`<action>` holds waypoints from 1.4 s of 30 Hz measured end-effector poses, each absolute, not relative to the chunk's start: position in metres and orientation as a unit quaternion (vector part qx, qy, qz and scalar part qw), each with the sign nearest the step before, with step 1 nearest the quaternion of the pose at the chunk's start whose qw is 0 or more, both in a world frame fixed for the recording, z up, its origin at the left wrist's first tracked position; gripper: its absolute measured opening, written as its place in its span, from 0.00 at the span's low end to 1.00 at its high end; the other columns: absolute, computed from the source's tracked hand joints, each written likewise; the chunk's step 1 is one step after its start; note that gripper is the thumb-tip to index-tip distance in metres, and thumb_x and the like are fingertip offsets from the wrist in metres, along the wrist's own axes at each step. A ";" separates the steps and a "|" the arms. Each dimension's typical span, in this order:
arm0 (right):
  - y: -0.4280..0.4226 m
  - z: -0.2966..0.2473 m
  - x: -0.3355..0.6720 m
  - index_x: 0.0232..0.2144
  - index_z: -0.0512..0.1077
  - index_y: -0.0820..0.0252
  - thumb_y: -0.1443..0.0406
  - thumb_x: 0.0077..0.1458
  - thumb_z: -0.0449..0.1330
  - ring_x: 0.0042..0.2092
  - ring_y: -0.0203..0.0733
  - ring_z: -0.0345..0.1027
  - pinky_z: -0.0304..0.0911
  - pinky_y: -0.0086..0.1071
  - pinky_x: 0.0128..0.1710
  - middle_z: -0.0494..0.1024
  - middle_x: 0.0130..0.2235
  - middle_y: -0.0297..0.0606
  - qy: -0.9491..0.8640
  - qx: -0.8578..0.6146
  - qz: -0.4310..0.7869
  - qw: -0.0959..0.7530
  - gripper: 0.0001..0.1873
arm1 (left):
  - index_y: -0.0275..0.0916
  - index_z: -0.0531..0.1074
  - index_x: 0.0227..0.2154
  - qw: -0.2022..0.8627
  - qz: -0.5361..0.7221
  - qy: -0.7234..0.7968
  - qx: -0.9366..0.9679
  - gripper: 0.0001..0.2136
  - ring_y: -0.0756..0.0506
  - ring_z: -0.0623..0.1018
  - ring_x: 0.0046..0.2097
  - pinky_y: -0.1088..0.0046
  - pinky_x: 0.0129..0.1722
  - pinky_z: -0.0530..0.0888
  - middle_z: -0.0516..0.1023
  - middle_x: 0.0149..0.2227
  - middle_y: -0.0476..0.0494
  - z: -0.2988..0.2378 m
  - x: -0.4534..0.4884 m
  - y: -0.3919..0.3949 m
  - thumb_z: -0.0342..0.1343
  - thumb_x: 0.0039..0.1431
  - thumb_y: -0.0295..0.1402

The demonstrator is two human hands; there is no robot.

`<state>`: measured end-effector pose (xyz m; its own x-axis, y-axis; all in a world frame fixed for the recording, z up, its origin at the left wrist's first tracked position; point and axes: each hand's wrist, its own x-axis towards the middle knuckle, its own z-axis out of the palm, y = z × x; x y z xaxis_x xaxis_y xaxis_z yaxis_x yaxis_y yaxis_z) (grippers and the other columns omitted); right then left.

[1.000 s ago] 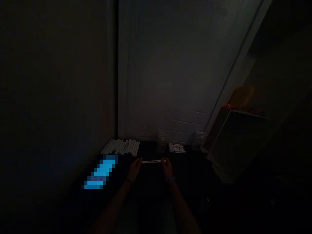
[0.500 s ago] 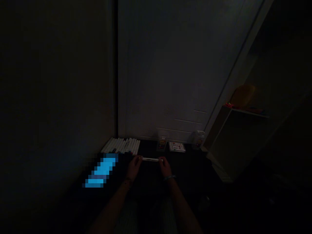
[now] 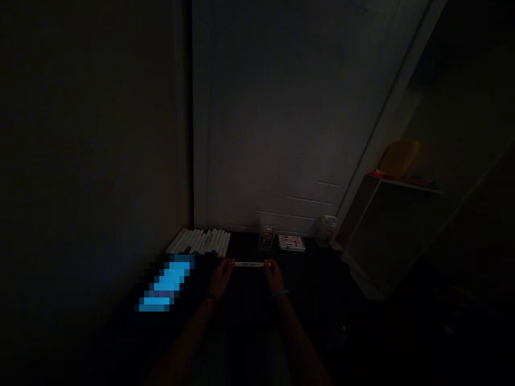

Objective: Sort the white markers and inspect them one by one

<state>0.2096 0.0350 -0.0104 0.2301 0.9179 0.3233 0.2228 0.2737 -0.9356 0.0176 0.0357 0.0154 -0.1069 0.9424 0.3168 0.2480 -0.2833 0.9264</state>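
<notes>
A white marker [image 3: 248,264] with dark print on its barrel lies level between my two hands. My left hand [image 3: 221,277] pinches its left end, and my right hand [image 3: 273,274] pinches the right end. Both are over the dark table [image 3: 309,289]. Behind my left hand, several white markers [image 3: 201,241] lie side by side in a row. Beyond my right hand sits a flat pack of markers [image 3: 292,243]. Dim light hides the finer details of my fingers.
A clear plastic case [image 3: 266,236] with a coloured label stands at the table's back, and another clear case [image 3: 328,230] stands farther right. A blurred bright blue screen [image 3: 167,284] lies left. A cabinet [image 3: 386,230] stands right, with a yellow object [image 3: 400,158] on top.
The marker has turned slightly about its length, so more dark print faces me. My hands keep their hold at both ends, and the view has shifted a little.
</notes>
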 end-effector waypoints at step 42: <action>0.028 -0.010 0.199 0.43 0.68 0.46 0.69 0.46 0.59 0.44 0.41 0.60 0.57 0.33 0.43 0.69 0.40 0.35 -0.805 -0.515 0.051 0.292 0.20 | 0.49 0.65 0.47 0.162 0.344 0.417 0.825 0.17 0.46 0.66 0.53 0.69 0.52 0.63 0.67 0.51 0.51 -0.002 0.029 0.020 0.48 0.53 0.42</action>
